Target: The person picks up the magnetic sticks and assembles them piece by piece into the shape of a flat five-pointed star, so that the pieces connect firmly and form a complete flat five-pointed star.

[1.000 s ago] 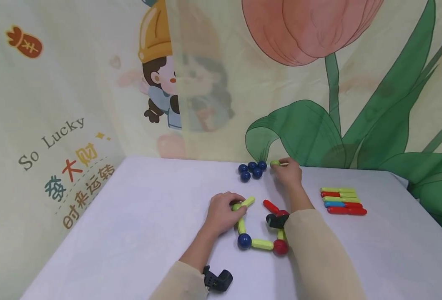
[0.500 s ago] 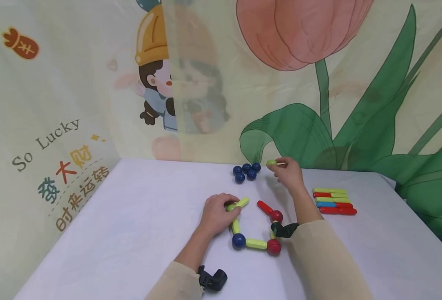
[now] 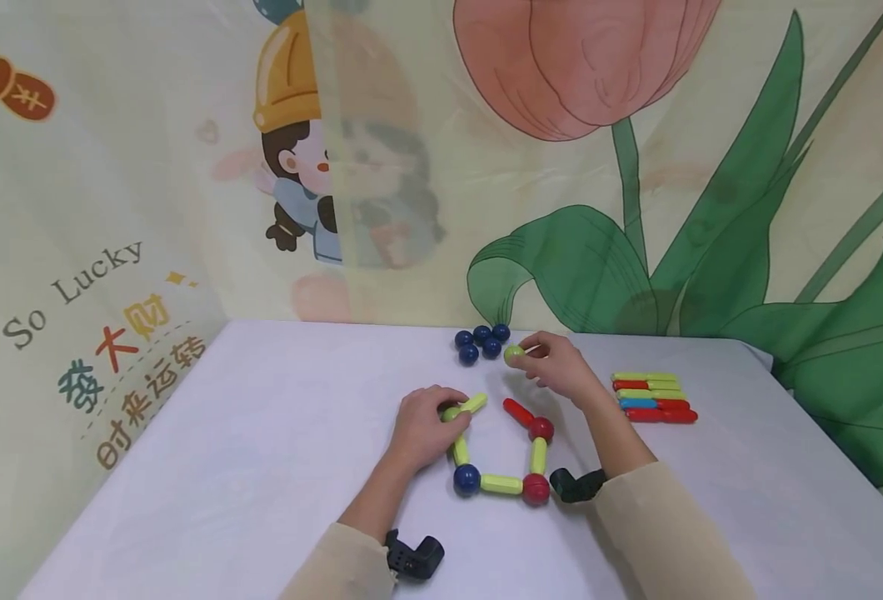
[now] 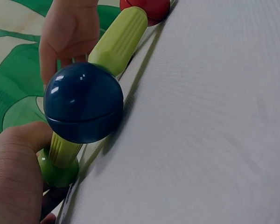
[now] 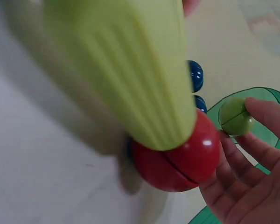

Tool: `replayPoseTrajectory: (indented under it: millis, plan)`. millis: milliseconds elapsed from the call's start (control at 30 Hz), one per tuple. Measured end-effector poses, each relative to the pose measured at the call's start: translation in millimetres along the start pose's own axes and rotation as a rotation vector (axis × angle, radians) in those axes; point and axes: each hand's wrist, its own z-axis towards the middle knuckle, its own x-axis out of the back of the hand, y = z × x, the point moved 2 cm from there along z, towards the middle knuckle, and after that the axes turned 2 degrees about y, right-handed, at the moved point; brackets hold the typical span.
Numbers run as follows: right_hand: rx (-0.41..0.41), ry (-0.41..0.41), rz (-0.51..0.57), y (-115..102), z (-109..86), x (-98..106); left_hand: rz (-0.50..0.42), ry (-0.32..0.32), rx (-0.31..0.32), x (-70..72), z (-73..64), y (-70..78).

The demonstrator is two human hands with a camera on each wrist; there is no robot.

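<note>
On the white table lies an open-topped frame of toy building sticks and balls. My left hand [image 3: 425, 425] grips the green ball [image 4: 59, 169] at its left corner, partly covered by the fingers in the head view. A yellow-green stick [image 3: 475, 403] points from that ball to the upper right. Farther round are a blue ball [image 3: 467, 480], a red ball [image 3: 536, 489], another red ball [image 3: 541, 429] and a red stick [image 3: 518, 412] angled up-left. Beyond the frame, my right hand [image 3: 557, 367] pinches a separate green ball [image 5: 235, 116] between thumb and fingertips, above the table.
Several loose blue balls [image 3: 468, 354] sit clustered at the table's back edge, just left of the right hand. A row of several red, yellow-green and blue sticks [image 3: 651, 403] lies to the right. A printed curtain [image 3: 411, 250] hangs right behind the table [image 3: 299, 400].
My right hand has brought its green ball leftward and nearer, from beside the blue balls toward the frame's opening. The left hand keeps its hold. The head view has shifted slightly right.
</note>
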Motion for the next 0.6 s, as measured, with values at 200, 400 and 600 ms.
replayPoseTrajectory:
  millis: [200,400,600]
  plan:
    - [0.009,-0.087,-0.036,5.0,-3.1,-15.7,0.005,-0.001,-0.002,-0.2,0.5,-1.9]
    - [0.021,-0.131,-0.069,8.4,-6.8,-23.7,0.011,-0.001,-0.013,-0.4,0.8,-2.1]
    - [0.010,-0.145,-0.096,9.0,-9.1,-26.6,0.008,-0.011,-0.018,0.8,0.5,-1.1]
